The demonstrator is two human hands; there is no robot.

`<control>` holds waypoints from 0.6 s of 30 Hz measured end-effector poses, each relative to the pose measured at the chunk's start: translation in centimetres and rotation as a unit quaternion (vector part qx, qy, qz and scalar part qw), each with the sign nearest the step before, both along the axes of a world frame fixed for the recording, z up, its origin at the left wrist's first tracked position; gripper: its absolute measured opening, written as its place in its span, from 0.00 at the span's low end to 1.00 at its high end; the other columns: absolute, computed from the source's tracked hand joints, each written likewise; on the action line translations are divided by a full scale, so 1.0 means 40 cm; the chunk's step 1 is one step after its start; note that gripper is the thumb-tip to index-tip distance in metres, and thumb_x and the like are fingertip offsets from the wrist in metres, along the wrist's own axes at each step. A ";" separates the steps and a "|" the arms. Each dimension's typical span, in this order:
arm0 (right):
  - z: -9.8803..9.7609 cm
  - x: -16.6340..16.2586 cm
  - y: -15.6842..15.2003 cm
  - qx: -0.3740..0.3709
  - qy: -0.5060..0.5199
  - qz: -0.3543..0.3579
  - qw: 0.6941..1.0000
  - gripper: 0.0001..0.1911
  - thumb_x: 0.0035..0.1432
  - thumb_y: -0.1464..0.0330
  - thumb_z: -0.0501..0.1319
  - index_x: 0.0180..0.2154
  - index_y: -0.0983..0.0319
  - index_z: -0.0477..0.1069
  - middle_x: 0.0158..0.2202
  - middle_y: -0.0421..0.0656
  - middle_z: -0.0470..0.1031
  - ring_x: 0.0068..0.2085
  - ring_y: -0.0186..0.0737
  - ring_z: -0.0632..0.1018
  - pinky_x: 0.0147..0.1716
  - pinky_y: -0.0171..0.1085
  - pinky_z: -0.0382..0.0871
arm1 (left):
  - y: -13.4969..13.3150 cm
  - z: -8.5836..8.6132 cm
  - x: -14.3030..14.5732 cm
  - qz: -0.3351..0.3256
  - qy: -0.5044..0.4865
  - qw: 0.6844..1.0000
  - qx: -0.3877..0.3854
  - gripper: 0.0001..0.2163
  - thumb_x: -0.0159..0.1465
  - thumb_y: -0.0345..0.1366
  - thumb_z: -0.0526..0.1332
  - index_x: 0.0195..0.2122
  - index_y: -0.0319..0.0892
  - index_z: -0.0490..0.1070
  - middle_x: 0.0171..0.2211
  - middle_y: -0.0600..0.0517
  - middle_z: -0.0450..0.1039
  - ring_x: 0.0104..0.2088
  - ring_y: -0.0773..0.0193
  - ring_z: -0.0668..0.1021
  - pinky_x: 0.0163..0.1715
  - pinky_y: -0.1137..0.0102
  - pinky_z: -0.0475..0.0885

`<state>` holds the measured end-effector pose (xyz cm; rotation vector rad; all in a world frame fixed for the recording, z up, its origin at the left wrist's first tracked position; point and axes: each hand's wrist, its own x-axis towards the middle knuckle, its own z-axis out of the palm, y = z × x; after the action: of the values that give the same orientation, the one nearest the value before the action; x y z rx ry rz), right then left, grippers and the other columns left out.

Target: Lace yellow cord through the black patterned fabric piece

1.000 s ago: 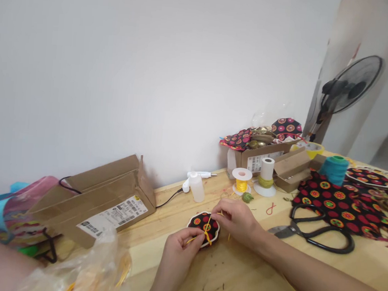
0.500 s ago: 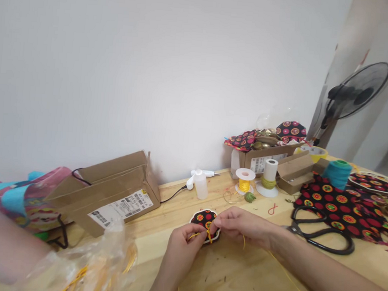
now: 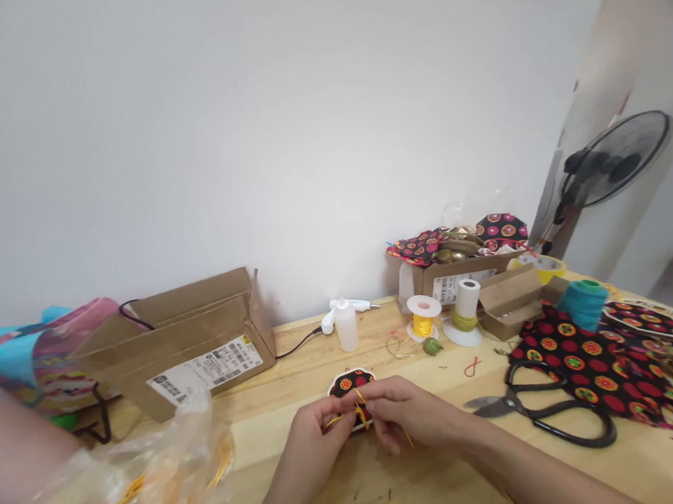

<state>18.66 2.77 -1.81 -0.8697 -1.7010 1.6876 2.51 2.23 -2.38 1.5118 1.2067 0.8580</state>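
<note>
A black patterned fabric piece (image 3: 350, 379) with a pale scalloped edge lies on the wooden table in front of me, partly covered by my fingers. My left hand (image 3: 317, 442) pinches yellow cord (image 3: 332, 421) at the left side of the piece. Close against it, my right hand (image 3: 402, 409) has its fingers bent over the piece, with yellow cord looped around the fingertips. More of that cord trails beneath my right forearm toward the table's front. The exact crossing of the cord is hidden between my fingers.
Black-handled scissors (image 3: 539, 408) lie right of my hands. Behind stand a yellow cord spool (image 3: 423, 321), a green cord spool (image 3: 464, 322) and a white bottle (image 3: 346, 326). Left are a cardboard box (image 3: 189, 349) and a plastic bag (image 3: 180, 457). Patterned cloth (image 3: 589, 365) lies far right.
My right hand has moved left and over the fabric piece, closer to my left hand. The yellow cord now loops across its fingertips. The scissors' blades have come into view.
</note>
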 end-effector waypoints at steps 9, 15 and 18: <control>0.011 0.010 0.013 -0.023 0.000 -0.070 0.997 0.13 0.51 0.71 0.48 0.39 0.62 0.66 0.15 0.33 0.63 0.12 0.23 0.55 0.10 0.25 0.45 | 0.012 -0.007 -0.005 0.067 -0.019 0.996 -0.050 0.11 0.46 0.39 0.61 0.23 0.35 0.72 0.14 0.55 0.68 0.14 0.74 0.64 0.15 0.79 0.54; -0.003 -0.005 0.011 0.053 -0.045 -0.131 0.989 0.09 0.48 0.67 0.54 0.32 0.64 0.67 0.16 0.33 0.60 0.15 0.24 0.56 0.13 0.26 0.46 | 0.009 -0.012 -0.004 0.057 -0.031 0.997 -0.053 0.10 0.48 0.39 0.60 0.24 0.35 0.71 0.16 0.55 0.69 0.16 0.72 0.66 0.17 0.78 0.56; -0.026 -0.016 0.009 0.150 -0.111 -0.176 0.967 0.07 0.46 0.66 0.57 0.28 0.63 0.69 0.16 0.33 0.55 0.18 0.26 0.55 0.15 0.26 0.45 | 0.008 -0.015 -0.004 0.047 -0.035 0.997 -0.056 0.10 0.48 0.39 0.60 0.24 0.35 0.71 0.17 0.54 0.70 0.17 0.71 0.67 0.18 0.78 0.58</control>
<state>18.04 3.13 -2.87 -1.1653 -1.7604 1.0994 2.36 2.55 -3.00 1.3329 1.2608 0.8840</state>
